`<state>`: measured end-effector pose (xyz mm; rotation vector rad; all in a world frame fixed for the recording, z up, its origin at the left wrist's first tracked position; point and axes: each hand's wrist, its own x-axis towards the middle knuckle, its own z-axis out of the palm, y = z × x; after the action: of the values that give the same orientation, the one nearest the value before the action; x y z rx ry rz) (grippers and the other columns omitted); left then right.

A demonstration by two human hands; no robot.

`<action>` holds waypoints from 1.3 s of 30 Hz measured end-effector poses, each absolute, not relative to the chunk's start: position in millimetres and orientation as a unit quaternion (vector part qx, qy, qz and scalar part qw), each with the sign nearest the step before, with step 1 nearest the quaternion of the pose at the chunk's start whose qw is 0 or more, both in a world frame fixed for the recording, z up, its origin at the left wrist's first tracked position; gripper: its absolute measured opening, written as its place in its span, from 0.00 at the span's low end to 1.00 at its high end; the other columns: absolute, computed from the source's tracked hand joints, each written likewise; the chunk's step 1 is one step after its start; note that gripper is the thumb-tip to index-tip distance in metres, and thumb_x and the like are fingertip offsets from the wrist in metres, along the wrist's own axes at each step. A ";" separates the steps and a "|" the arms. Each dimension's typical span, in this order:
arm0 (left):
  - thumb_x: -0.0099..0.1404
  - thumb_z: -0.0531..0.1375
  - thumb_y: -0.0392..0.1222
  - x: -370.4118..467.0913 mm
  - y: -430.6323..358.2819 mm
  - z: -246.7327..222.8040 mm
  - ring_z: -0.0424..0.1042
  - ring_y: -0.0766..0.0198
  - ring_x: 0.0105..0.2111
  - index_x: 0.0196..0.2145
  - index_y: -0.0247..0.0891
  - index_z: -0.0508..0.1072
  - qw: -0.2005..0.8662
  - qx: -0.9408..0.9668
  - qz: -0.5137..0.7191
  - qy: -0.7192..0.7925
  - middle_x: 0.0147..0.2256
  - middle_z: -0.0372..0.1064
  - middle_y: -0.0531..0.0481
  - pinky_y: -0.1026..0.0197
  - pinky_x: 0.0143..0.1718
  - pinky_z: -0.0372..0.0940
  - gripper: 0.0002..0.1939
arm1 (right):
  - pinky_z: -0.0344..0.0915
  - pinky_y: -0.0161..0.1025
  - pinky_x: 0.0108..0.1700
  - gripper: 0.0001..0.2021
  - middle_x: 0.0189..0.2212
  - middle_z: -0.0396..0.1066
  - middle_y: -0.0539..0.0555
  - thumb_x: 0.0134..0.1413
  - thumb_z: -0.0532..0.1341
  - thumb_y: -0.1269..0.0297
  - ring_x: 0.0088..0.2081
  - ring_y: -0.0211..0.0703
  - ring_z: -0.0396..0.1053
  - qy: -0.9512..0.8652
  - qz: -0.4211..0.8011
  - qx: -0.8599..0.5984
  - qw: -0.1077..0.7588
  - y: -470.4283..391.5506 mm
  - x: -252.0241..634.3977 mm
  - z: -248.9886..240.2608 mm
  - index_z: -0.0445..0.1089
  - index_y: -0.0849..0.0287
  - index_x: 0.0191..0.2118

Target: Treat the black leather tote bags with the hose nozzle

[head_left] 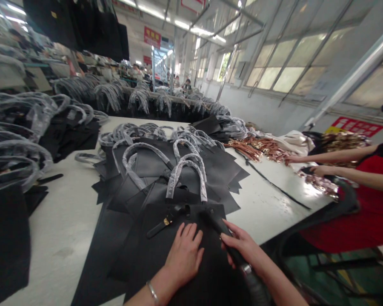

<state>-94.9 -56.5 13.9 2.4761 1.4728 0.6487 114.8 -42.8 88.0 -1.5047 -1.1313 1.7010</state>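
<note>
My left hand (pixel 185 251) lies flat on a black leather panel (pixel 156 263), fingers slightly apart, just below a black strap with a gold buckle (pixel 166 221). The fingers of my right hand (pixel 239 244) are wrapped round a black tool (pixel 234 255) with a metal collar and a thick hose or cable running down. Its front end is at the panel's upper right, near the base of a plastic-wrapped handle (pixel 188 172). More black panels (pixel 147 159) with wrapped handles are fanned out in a pile beyond.
Black pieces with wrapped handles cover the left side of the pale table (pixel 64 238). Brown straps with metal fittings (pixel 258 146) lie at the back right. Another person in red (pixel 364 204) reaches over fittings on the right. A black cord (pixel 274 185) crosses the table.
</note>
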 end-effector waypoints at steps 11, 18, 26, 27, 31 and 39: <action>0.63 0.56 0.41 -93.4 -53.3 23.8 0.62 0.54 0.50 0.44 0.40 0.69 0.148 0.830 0.211 0.494 0.49 0.64 0.44 0.51 0.54 0.59 0.12 | 0.64 0.31 0.15 0.35 0.23 0.71 0.49 0.50 0.64 0.54 0.16 0.39 0.69 -0.381 0.614 -0.620 0.305 -54.2 167.6 106.2 0.53 0.57 0.62; 0.63 0.57 0.44 -94.7 -52.5 14.9 0.59 0.51 0.54 0.53 0.38 0.65 0.136 0.820 0.219 0.510 0.55 0.60 0.41 0.51 0.53 0.62 0.21 | 0.64 0.30 0.15 0.27 0.23 0.70 0.49 0.55 0.61 0.57 0.16 0.37 0.69 -0.377 0.623 -0.613 0.307 -32.8 153.1 100.9 0.56 0.58 0.59; 0.60 0.60 0.46 -94.5 -51.1 13.3 0.58 0.48 0.57 0.52 0.41 0.66 0.128 0.800 0.242 0.534 0.59 0.57 0.41 0.45 0.56 0.59 0.22 | 0.64 0.31 0.16 0.33 0.24 0.72 0.50 0.53 0.62 0.52 0.17 0.39 0.70 -0.384 0.635 -0.627 0.238 -41.2 171.2 105.8 0.53 0.56 0.61; 0.60 0.60 0.46 -94.2 -50.7 14.9 0.59 0.48 0.56 0.52 0.42 0.67 0.133 0.799 0.242 0.534 0.58 0.58 0.41 0.45 0.56 0.58 0.22 | 0.64 0.32 0.16 0.33 0.24 0.72 0.51 0.53 0.62 0.52 0.17 0.39 0.70 -0.384 0.633 -0.627 0.240 -41.5 170.4 104.6 0.53 0.57 0.61; 0.58 0.62 0.45 -94.5 -47.9 18.0 0.59 0.47 0.56 0.51 0.42 0.68 0.147 0.795 0.240 0.538 0.57 0.59 0.41 0.44 0.56 0.58 0.22 | 0.64 0.33 0.16 0.35 0.24 0.70 0.49 0.51 0.63 0.54 0.16 0.38 0.68 -0.412 0.572 -0.641 0.303 -32.3 153.4 100.1 0.52 0.60 0.61; 0.58 0.62 0.34 -125.4 -48.2 18.2 0.62 0.57 0.54 0.54 0.39 0.64 0.189 0.809 0.269 0.487 0.56 0.61 0.44 0.55 0.56 0.61 0.25 | 0.64 0.34 0.17 0.41 0.25 0.69 0.47 0.49 0.65 0.52 0.17 0.38 0.68 -0.458 0.546 -0.623 0.321 -56.6 142.0 112.3 0.48 0.58 0.65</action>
<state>-125.4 -48.2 18.2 2.2747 1.3684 0.7570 142.0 -56.6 112.3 -1.6380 -1.2041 1.4354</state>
